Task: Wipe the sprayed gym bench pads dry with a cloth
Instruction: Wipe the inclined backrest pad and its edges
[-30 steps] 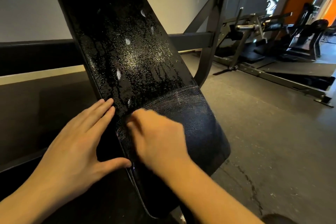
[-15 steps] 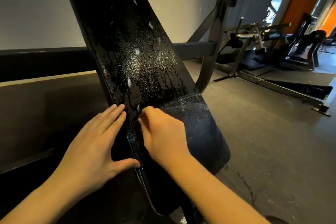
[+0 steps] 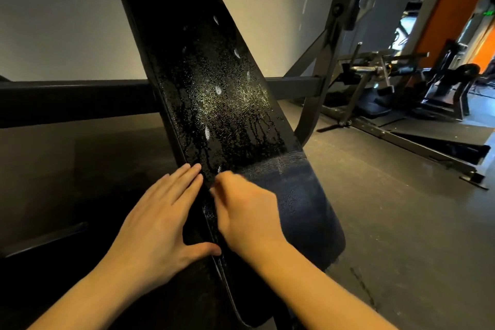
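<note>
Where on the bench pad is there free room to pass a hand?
Free: the wet bench pad above the hands; also its streaked part right of the right hand. Crowded: its left edge, by the left hand.

You see the bench pad (image 3: 214,75) in glossy black, speckled at the centre of the frame with glinting white-gold droplets, a few white blobs and dark vertical run streaks. Its lower stretch reads dark navy with faint pale streaks. The wall (image 3: 53,21) at upper left is pale grey-beige, the floor (image 3: 401,236) at right dark grey, the pillar (image 3: 450,8) at upper right orange.
</note>
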### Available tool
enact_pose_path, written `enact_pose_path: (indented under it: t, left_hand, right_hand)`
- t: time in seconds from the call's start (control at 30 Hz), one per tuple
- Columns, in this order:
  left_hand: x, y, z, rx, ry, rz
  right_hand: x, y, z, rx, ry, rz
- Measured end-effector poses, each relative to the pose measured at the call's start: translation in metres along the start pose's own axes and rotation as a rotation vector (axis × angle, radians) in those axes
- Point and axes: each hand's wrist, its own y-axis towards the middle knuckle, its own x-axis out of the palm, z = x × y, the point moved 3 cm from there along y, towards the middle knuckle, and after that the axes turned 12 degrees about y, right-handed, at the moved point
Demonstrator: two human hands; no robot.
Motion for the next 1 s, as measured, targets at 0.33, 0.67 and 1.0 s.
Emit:
enact_pose_path:
  t: [0.33,0.67,1.0]
  left_hand:
    - [-0.003,0.004,-0.005,0.037,-0.013,0.058]
    - [-0.028,0.033,-0.06,-0.001,-0.177,0.253]
    - [-0.059,0.115,-0.107,0.023,0.012,0.308]
  right_hand:
    - [-0.057,0.052,0.128,0.49,-0.249,0.172]
    - [-0.028,0.059,0.09,0.194,-0.197,0.111]
    - [0.026,0.073,-0.029,-0.107,-0.056,0.014]
